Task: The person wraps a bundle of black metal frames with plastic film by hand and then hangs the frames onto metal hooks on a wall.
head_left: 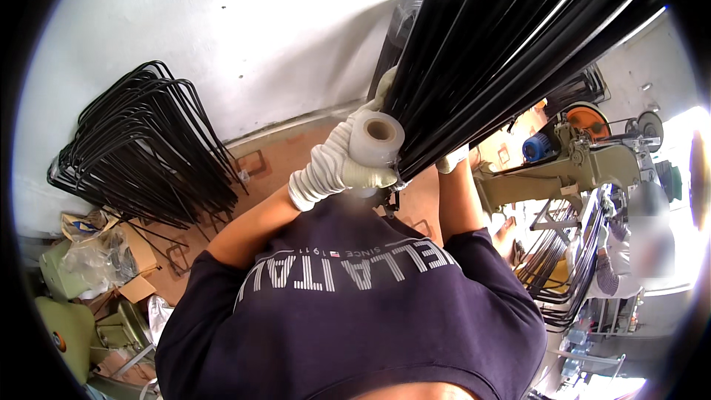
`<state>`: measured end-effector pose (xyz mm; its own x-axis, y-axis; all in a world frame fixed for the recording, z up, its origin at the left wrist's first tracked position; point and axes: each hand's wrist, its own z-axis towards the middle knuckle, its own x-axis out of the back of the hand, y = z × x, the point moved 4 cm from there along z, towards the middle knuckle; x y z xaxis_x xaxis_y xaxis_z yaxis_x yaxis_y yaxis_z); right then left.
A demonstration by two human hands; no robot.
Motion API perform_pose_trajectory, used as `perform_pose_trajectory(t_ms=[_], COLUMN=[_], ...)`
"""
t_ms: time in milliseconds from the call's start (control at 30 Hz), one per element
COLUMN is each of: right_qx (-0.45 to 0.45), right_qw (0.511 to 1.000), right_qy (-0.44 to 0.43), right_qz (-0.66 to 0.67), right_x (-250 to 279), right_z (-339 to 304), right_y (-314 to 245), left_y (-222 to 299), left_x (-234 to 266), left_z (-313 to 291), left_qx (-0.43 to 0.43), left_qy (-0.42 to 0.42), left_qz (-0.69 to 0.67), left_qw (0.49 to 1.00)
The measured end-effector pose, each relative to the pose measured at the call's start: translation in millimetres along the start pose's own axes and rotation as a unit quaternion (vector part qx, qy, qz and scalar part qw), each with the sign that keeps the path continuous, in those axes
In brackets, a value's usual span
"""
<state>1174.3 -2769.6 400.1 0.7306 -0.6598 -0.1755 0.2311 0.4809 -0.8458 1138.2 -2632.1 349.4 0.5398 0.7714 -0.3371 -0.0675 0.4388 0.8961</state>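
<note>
A roll of clear plastic film [374, 147] with a brown cardboard core is in my left hand [333, 157], which wears a striped whitish knit glove. The thumb lies along its lower end, and the hand curves around its side. The roll is right against the lower end of a large bundle of black metal tubes [503, 52], which rises steeply toward the upper right. My right hand [452, 158], also gloved, is at the underside of the bundle. Its fingers are hidden behind the tubes.
Bent black tube frames [148, 141] lean against the white wall at left. Below them are a cardboard box [137, 255] with plastic bags and green machine parts [70, 333]. A green machine [555, 178] stands close at right, with a person [618, 274] beyond it near more frames.
</note>
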Motion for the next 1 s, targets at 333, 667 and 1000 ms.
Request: perform_pose_trajectory(t_ms=[333, 667, 1000], right_qx=[-0.004, -0.038, -0.216], right_qw=[0.999, 0.993, 0.967], right_qy=[0.024, 0.062, 0.134], right_qz=[-0.022, -0.093, 0.038], right_x=[8, 45, 117], right_z=[-9, -37, -58], right_y=[9, 36, 94], left_y=[31, -3, 23], left_x=[63, 46, 54], left_z=[20, 30, 3], left_qx=[-0.004, 0.009, -0.052], left_qy=[0.015, -0.098, -0.036], left_qz=[0.096, -0.123, -0.088], left_qw=[0.995, 0.987, 0.994])
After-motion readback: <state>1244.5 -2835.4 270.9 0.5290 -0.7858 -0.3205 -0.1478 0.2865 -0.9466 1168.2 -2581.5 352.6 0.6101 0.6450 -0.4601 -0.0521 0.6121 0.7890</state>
